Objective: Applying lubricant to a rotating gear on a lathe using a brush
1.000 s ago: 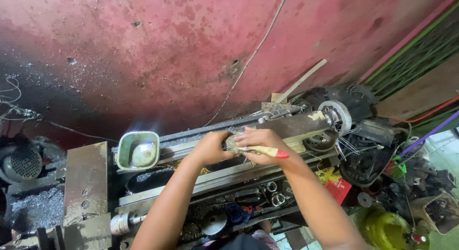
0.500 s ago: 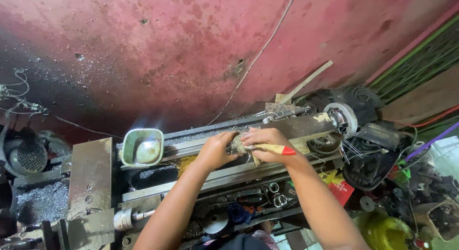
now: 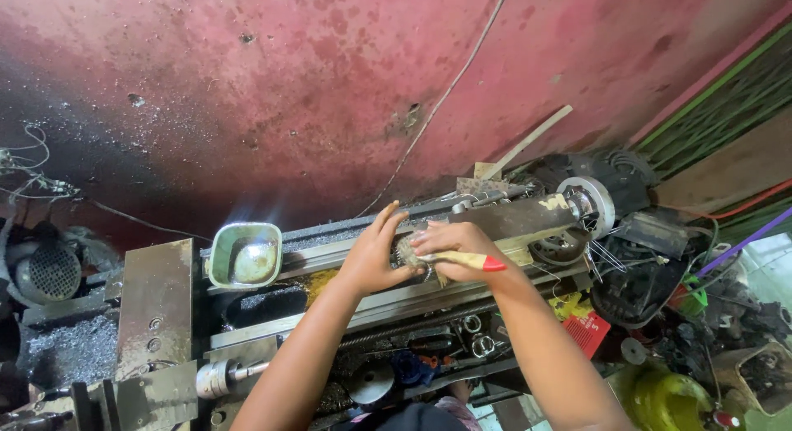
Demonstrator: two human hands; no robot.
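My left hand (image 3: 375, 254) grips a small grimy toothed metal part (image 3: 406, 251) over the bed of a metal lathe (image 3: 346, 315), fingers curled around its left side. My right hand (image 3: 452, 240) presses against the same part from the right and holds a paintbrush with a pale wooden handle and red tip (image 3: 466, 260); the bristles are hidden under the hand. Both forearms reach up from the bottom of the view.
A square green metal bowl (image 3: 243, 255) sits on the lathe to the left. A grey motor with pulley (image 3: 590, 202) is at the right end. A fan-grilled motor (image 3: 45, 274) sits far left, metal swarf (image 3: 70, 353) below it. Cluttered parts and a yellow container (image 3: 664, 398) lie lower right.
The view has drifted slightly up and right, so the lathe sits a little lower in the frame. Both hands stay on the small part with the brush, only shifting slightly.
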